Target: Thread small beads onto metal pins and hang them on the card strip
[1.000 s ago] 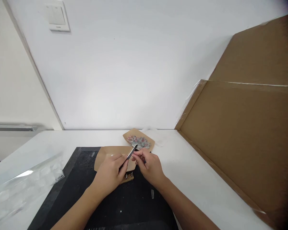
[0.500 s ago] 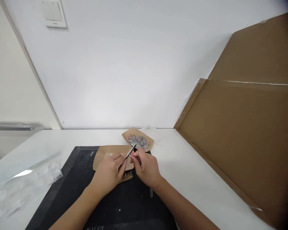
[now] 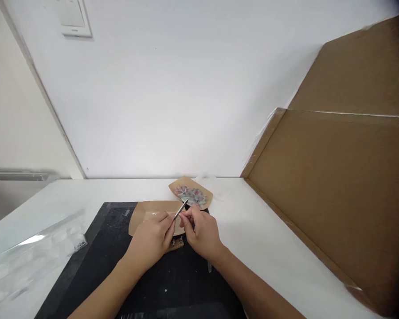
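Observation:
A slim black and silver strip (image 3: pixel 180 210) is pinched in my left hand (image 3: pixel 152 240), its tip pointing up and to the right. My right hand (image 3: pixel 203 232) is closed beside the strip, fingertips pressed together near its edge; what they pinch is too small to make out. Both hands are over the front of a brown paper tray (image 3: pixel 138 214) that holds a small whitish piece. Just below the fingers, a small tan block (image 3: pixel 175 245) with metal bits lies on the black mat (image 3: pixel 173 283), partly hidden by my left hand.
Behind the hands is another paper tray (image 3: pixel 208 195) heaped with small grey and red packets. A clear plastic compartment box (image 3: pixel 36 257) lies at left. Brown cardboard (image 3: pixel 335 177) stands at right. A small clear strip (image 3: pixel 209 266) lies by my right wrist.
The strip in my left hand has turned slightly, showing more of its silver face. Both hands stay in nearly the same place.

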The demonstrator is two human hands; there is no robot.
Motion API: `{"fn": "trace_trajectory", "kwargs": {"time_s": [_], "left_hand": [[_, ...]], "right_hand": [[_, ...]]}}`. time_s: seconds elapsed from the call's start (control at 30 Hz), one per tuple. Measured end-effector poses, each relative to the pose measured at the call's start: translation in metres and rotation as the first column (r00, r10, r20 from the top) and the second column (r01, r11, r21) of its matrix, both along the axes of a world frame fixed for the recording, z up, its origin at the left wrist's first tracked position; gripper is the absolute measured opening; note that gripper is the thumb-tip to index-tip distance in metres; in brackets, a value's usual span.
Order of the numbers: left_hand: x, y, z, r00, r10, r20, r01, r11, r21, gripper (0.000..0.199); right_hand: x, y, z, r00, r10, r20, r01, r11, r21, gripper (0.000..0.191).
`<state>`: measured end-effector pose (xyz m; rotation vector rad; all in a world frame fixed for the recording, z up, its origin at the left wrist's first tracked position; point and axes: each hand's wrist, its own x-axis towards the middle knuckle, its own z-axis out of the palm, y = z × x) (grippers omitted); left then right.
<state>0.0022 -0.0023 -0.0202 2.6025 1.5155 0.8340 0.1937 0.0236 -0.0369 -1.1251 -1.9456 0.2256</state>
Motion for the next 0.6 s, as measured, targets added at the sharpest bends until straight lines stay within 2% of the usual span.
{"fn": "trace_trajectory", "kwargs": {"time_s": [0.13, 0.3, 0.47, 0.6], "left_hand": [[0.0004, 0.0002, -0.0014, 1.000, 0.003, -0.010, -0.003, 1.000, 0.024, 0.031], [0.0008, 0.0005, -0.0016, 1.000, -0.005, 0.000, 0.005, 1.000, 0.005, 0.030], [0.0008, 0.0003, -0.0002, 1.000, -0.009, 0.013, 0.009, 1.000, -0.011, 0.032], [0.0000, 0.0002, 0.0014, 1.000, -0.011, 0.014, 0.011, 1.000, -0.024, 0.034]], "right_hand": [[-0.0002, -0.0001, 0.0011, 0.999, -0.042, -0.012, 0.043, 0.999, 0.013, 0.020], [-0.0011, -0.0006, 0.0010, 1.000, -0.008, 0.026, 0.008, 1.000, 0.014, 0.019], [-0.0010, 0.0008, 0.0002, 0.998, -0.055, 0.002, 0.055, 0.998, 0.039, 0.018], [-0.0017, -0.0003, 0.0011, 1.000, 0.003, 0.030, -0.004, 1.000, 0.029, 0.021]]}}
